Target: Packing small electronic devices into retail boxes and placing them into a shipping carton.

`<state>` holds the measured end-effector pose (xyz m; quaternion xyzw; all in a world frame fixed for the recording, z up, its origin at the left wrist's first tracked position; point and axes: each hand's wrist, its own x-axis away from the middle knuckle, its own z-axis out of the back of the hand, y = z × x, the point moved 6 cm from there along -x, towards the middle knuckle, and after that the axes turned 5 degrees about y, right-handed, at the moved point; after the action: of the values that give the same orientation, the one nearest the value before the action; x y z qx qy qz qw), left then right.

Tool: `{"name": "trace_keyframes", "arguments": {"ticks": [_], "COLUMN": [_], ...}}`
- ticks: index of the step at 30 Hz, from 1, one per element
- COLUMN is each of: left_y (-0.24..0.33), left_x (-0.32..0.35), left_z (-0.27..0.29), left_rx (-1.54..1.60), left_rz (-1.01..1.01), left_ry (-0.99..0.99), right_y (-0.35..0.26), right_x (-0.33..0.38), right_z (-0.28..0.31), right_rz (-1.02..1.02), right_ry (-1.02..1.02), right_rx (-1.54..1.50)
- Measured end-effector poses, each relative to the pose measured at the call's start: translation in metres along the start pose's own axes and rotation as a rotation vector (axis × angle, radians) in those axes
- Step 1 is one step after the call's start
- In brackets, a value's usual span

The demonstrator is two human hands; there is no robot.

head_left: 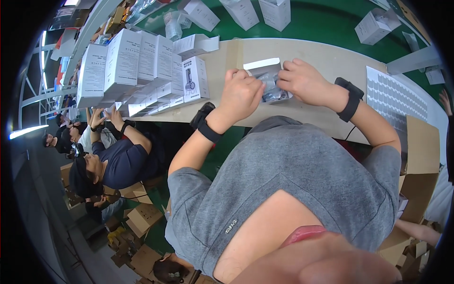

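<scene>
On the table in front of me is a small white carton (263, 65) with its far flap raised. Something in clear plastic wrap (270, 86) fills it; what is inside the wrap I cannot make out. My left hand (240, 94) has its fingers curled around the carton's left side, fingertips at the opening. On the other side, my right hand (302, 81) is closed, its fingertips pinching at the plastic wrap by the carton's right edge. Both wrists carry black bands with a small device.
Stacked white printed cartons (124, 61) stand on the left. A sheet of grey-white labels (392, 94) lies on the table's right. More white cartons (239, 14) stand beyond the table. A co-worker (118, 161) works at my left. An open brown cardboard box (422, 146) is at my right.
</scene>
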<state>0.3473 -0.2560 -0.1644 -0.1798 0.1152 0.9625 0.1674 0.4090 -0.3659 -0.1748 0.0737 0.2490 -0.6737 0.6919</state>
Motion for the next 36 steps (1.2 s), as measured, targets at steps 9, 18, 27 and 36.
{"name": "trace_keyframes", "arguments": {"ticks": [9,18,27,36], "left_y": [0.006,0.002,-0.038,-0.039], "left_x": [-0.019,-0.028,-0.009,0.034], "left_z": [-0.02,-0.034,0.011,0.057], "left_rx": [-0.179,-0.144,0.467,1.052], "left_rz": [-0.14,-0.025,0.044,0.331], "left_ry": [-0.184,-0.382,-0.018,0.444], "right_y": [-0.009,-0.004,-0.015,-0.054], "right_x": [0.007,0.006,-0.011,-0.043], "right_z": [-0.003,-0.009,0.042,0.08], "right_rz": [0.01,-0.123,-0.093,0.025], "right_ry": [-0.054,-0.095,0.226,0.258], "right_rx": [0.096,0.122,-0.214,-0.407]}}
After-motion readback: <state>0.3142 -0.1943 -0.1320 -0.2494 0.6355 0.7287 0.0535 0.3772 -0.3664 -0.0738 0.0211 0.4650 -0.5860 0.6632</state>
